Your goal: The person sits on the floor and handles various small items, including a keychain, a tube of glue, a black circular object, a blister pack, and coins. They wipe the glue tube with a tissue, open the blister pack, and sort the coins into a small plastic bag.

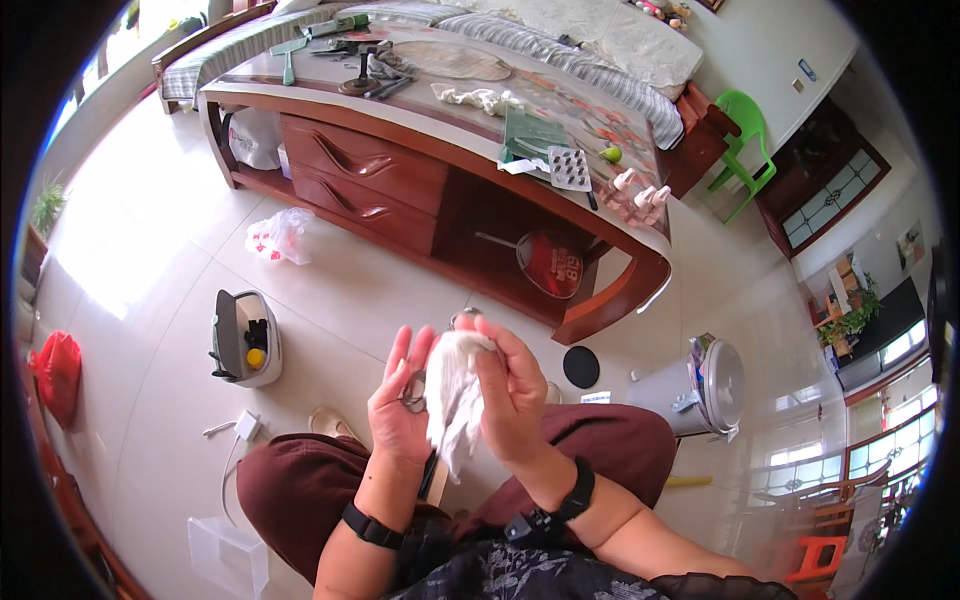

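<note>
My right hand (514, 390) pinches a crumpled white cloth or tissue (454, 397) between thumb and fingers, and it hangs down in front of my lap. Beside it my left hand (401, 412) is turned palm up, its fingers partly spread. A dark metal ring-shaped item (413, 391) rests against the left palm by the thumb, partly covered by the cloth. Another small metal piece (466, 313) shows past the right fingertips; whether the two belong together cannot be told. Both hands are above my knees, in front of a wooden coffee table.
The coffee table (360, 157) bears a blister pack (570, 168), pink bottles (636, 199) and a green fruit (611, 154). On the floor are a small open bin (247, 337), a plastic bag (279, 235), a grey lidded bin (660, 394), a black disc (581, 367) and a white charger (248, 425).
</note>
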Demonstrator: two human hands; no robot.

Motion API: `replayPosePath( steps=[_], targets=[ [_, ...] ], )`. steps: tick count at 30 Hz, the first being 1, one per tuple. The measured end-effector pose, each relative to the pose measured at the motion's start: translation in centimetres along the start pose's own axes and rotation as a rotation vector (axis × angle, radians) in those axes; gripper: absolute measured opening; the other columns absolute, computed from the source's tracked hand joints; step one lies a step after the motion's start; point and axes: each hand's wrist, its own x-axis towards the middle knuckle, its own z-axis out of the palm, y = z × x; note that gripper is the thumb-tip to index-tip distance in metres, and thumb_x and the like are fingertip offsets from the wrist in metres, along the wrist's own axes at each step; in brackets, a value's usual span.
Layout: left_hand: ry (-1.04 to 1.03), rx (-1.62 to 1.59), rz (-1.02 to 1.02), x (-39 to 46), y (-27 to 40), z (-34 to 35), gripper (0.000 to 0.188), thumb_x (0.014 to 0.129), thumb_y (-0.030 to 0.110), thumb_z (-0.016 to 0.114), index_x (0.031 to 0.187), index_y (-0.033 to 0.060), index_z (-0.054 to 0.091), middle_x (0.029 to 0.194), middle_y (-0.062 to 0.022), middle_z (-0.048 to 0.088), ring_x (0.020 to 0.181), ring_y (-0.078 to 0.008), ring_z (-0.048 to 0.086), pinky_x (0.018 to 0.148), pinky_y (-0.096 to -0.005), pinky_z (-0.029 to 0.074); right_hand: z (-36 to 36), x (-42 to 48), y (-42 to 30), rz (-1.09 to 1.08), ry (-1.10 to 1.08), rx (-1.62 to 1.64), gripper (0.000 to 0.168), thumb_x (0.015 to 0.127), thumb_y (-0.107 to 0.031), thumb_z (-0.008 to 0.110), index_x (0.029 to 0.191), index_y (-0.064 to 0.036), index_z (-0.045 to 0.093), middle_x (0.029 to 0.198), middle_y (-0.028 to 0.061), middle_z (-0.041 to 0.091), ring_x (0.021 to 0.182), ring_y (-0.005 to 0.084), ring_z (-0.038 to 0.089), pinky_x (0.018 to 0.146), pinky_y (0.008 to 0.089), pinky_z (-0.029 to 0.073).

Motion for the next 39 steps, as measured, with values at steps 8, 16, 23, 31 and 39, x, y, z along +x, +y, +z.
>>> replayPosePath(
  steps=[8,16,23,31,39],
  targets=[
    [-0.369,0.302,0.14,0.9,-1.3,-2.7,0.063,0.094,0.048,0.024,0.142,0.0076,0.019,0.148,-0.0103,0.019,0.137,-0.0259,0.016,0.11,-0.0397,0.016,0.1,-2.1,2.8,-0.348,-0.764,-0.861,0.064,0.092,-0.04,0.041,0.14,-0.001,0.024,0.146,0.0181,0.023,0.136,0.0332,0.018,0.109,0.0475,0.013],
    [-0.213,0.183,0.009,1.2,-0.7,-2.1,0.061,0.095,0.046,0.021,0.142,0.0073,0.02,0.149,-0.0093,0.019,0.137,-0.0251,0.018,0.11,-0.0395,0.017,0.5,-0.2,3.8,-0.304,-0.801,-1.074,0.073,0.092,-0.049,0.035,0.14,0.003,0.017,0.146,0.0227,0.014,0.137,0.0345,0.009,0.11,0.0465,0.004],
    [-0.129,0.161,0.07,0.9,-0.6,-2.6,0.056,0.097,0.042,0.021,0.141,0.007,0.024,0.147,-0.0073,0.024,0.136,-0.0248,0.021,0.11,-0.0381,0.019,0.3,-2.3,4.3,-0.303,-0.811,-0.919,0.076,0.092,-0.048,0.036,0.139,0.008,0.016,0.145,0.0265,0.015,0.137,0.0364,0.01,0.109,0.0474,0.003],
    [-0.155,0.013,0.118,0.7,0.3,-1.3,0.049,0.097,0.034,0.028,0.134,0.0037,0.034,0.139,-0.0121,0.037,0.124,-0.0278,0.041,0.103,-0.036,0.034,0.7,-3.1,3.9,-0.281,-0.803,-0.798,0.068,0.094,-0.039,0.036,0.138,0.009,0.015,0.143,0.0287,0.016,0.136,0.0391,0.011,0.11,0.0454,0.007],
    [0.205,0.097,0.178,1.7,-2.1,-2.5,0.042,0.097,0.028,0.031,0.131,0.0057,0.041,0.129,-0.0099,0.048,0.119,-0.0223,0.045,0.101,-0.0355,0.037,2.5,-2.6,5.7,0.363,-0.127,-0.093,0.024,0.087,-0.003,0.054,0.11,0.001,0.059,0.11,0.0067,0.059,0.104,0.0153,0.054,0.094,0.028,0.041]
  ],
)
